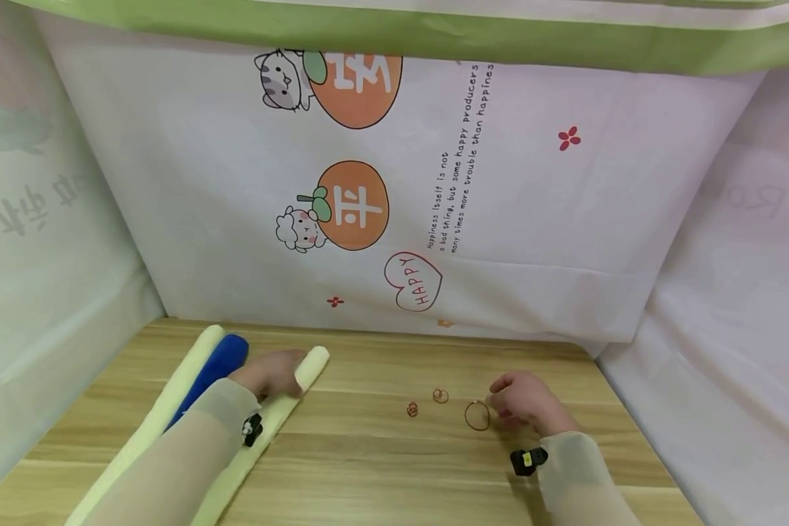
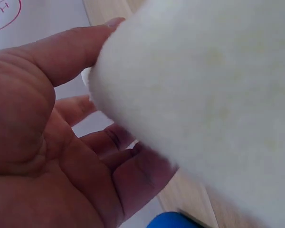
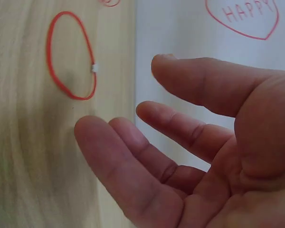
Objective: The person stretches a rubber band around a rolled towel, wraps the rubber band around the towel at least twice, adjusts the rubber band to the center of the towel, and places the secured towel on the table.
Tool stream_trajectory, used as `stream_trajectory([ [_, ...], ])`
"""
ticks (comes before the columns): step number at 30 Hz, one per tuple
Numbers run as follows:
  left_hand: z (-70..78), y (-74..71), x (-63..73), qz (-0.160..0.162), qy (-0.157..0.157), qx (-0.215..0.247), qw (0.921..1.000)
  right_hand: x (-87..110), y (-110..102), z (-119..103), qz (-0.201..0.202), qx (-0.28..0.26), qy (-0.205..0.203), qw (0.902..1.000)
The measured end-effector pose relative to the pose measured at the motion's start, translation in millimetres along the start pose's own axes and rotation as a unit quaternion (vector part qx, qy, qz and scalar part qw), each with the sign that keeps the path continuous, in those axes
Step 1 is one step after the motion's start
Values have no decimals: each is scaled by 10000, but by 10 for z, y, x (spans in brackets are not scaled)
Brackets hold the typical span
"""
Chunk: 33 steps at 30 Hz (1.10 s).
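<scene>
On the left of the table, my left hand (image 1: 272,372) grips a cream rolled cloth (image 1: 313,365) near its far end. In the left wrist view, the thumb and fingers curl around the fuzzy cream roll (image 2: 190,95). Over on the right, my right hand (image 1: 526,400) hovers beside a large red elastic band (image 1: 477,416), its fingers loosely bent and holding nothing. The right wrist view shows the band (image 3: 49,47) as an oval loop with a small white joint, apart from the fingertips (image 3: 90,130).
A blue rolled cloth (image 1: 226,358) and another cream roll (image 1: 191,372) lie left of the gripped one. Two small, twisted red bands, one nearer (image 1: 412,410) and one farther (image 1: 440,395), lie mid-table. A white printed sheet (image 1: 532,219) hangs behind the table (image 1: 355,467).
</scene>
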<state>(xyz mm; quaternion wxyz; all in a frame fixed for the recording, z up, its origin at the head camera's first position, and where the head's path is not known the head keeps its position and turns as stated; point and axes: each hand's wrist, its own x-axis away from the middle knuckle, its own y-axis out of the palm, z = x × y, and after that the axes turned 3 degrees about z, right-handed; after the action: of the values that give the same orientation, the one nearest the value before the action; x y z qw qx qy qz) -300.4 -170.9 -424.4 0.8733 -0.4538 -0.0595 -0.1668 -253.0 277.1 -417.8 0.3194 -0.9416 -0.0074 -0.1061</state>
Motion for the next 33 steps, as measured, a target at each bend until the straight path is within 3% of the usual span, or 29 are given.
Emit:
stream_trajectory([
  [8, 138, 59, 63, -109, 66, 332, 9994, -81, 63, 42, -32, 807, 28, 9967],
  [15, 146, 149, -37, -1, 149, 173, 9997, -160, 97, 78, 34, 1223, -98, 9924],
  [18, 175, 159, -21, -51, 201, 132, 9997, -179, 114, 75, -1, 1447, -187, 9893],
  [26, 315, 257, 32, -195, 694, -420, 9965, -199, 167, 59, 56, 1738, -224, 9845],
  [29, 377, 299, 36, -185, 990, -846, 9913, -187, 176, 19, 105, 2190, -436, 9747],
  [33, 426, 332, 35, -168, 1048, -1112, 9881, -185, 182, -33, 204, 2936, -716, 9530],
])
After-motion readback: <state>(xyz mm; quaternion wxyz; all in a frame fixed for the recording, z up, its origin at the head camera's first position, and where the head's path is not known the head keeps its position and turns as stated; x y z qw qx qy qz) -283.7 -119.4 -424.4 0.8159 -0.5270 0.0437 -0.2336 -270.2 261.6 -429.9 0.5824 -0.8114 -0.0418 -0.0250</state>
